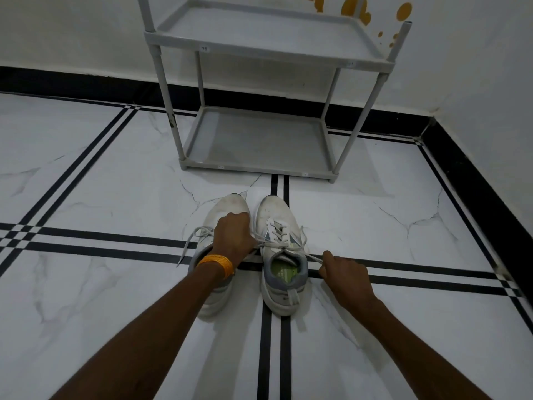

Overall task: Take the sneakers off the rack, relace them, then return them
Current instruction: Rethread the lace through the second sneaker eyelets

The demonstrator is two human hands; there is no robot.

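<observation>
Sneakers (pixel 253 255) side by side on floor (pixel 115 298); left hand (pixel 234 238) and right hand (pixel 343 272) each pinched on right sneaker's lace (pixel 313 257).

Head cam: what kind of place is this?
Likely a room corner in a home, by the shoe storage. A grey plastic shoe rack stands against a white wall with black skirting; two white sneakers sit on the marble-look tiled floor.

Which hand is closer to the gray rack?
The left. The left hand rests over the left sneaker, farther forward toward the rack. The right hand is lower, beside the right sneaker, pulling a lace.
</observation>
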